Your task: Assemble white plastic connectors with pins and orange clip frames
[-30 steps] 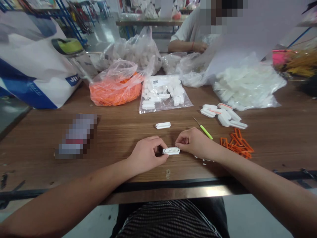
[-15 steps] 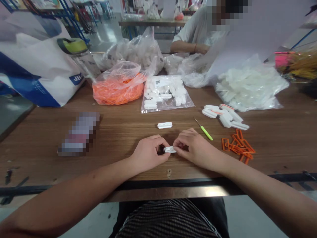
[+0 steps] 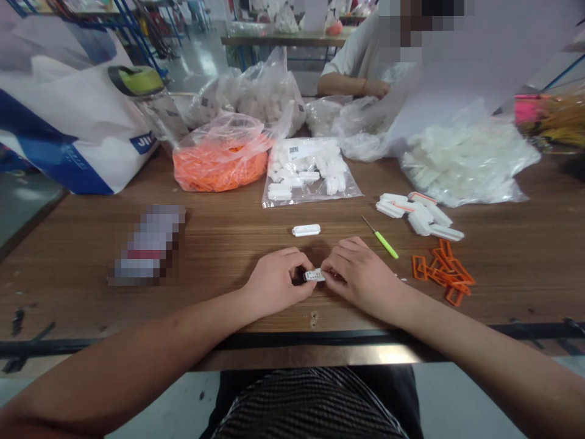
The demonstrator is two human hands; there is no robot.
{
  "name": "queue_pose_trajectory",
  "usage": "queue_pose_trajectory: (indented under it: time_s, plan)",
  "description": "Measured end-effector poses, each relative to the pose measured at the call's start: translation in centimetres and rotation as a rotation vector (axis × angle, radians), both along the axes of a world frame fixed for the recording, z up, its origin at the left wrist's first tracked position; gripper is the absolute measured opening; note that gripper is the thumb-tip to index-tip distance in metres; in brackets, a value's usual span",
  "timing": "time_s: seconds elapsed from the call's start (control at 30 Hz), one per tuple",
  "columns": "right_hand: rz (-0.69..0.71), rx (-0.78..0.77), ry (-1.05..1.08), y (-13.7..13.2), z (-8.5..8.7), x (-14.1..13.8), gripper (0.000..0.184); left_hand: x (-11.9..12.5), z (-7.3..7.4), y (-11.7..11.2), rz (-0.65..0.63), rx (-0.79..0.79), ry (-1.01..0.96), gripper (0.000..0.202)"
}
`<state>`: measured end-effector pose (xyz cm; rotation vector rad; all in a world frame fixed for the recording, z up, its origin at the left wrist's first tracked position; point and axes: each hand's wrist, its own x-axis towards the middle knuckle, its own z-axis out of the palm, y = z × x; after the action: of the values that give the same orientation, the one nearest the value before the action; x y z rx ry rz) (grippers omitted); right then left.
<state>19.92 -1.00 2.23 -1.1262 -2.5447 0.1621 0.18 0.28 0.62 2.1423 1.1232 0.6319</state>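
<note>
**White plastic connector [image 3: 313, 275] pinched at the near edge of wooden bench [image 3: 228, 244]**

Left hand [image 3: 276, 281] closed, fingers gripping the connector's left end. Right hand [image 3: 361, 280] closed on its right end, fingertips apparently pressed against it, though partly hidden from this angle. Connector between both hands, at 12 o'clock from the lap, low over the bench or resting on it. Second white connector [image 3: 306, 230] lying alone at 12 o'clock from the hands, green-handled pick [image 3: 386, 245] at 1 o'clock, loose white connectors [image 3: 418, 213] at 2 o'clock, orange plastic frames [image 3: 441, 271] at 3 o'clock. Zip bag of white parts [image 3: 311, 174] at 12 o'clock, bag of orange parts [image 3: 219, 164] at 11 o'clock, co-worker's forearm [image 3: 347, 85] across the bench at 1 o'clock.
</note>
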Motion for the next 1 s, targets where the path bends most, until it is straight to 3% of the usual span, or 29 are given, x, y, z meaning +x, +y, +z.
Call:
queue_pose_trajectory:
  time_s: [0.33, 0.6, 1.0]
  plan:
    - [0.026, 0.046, -0.048, -0.8, 0.6, 0.4, 0.03, -0.1, -0.1, -0.1, 0.001, -0.023, -0.019, 0.005]
    - [-0.029, 0.045, 0.092, -1.4, 0.5, 1.3, 0.022, 0.0, 0.2, 0.0, -0.002, -0.026, -0.033, 0.006]
    - [-0.034, 0.006, 0.026, -1.3, 0.4, 0.0, 0.026, -0.1, 0.1, 0.1, -0.006, -0.044, -0.018, 0.005]
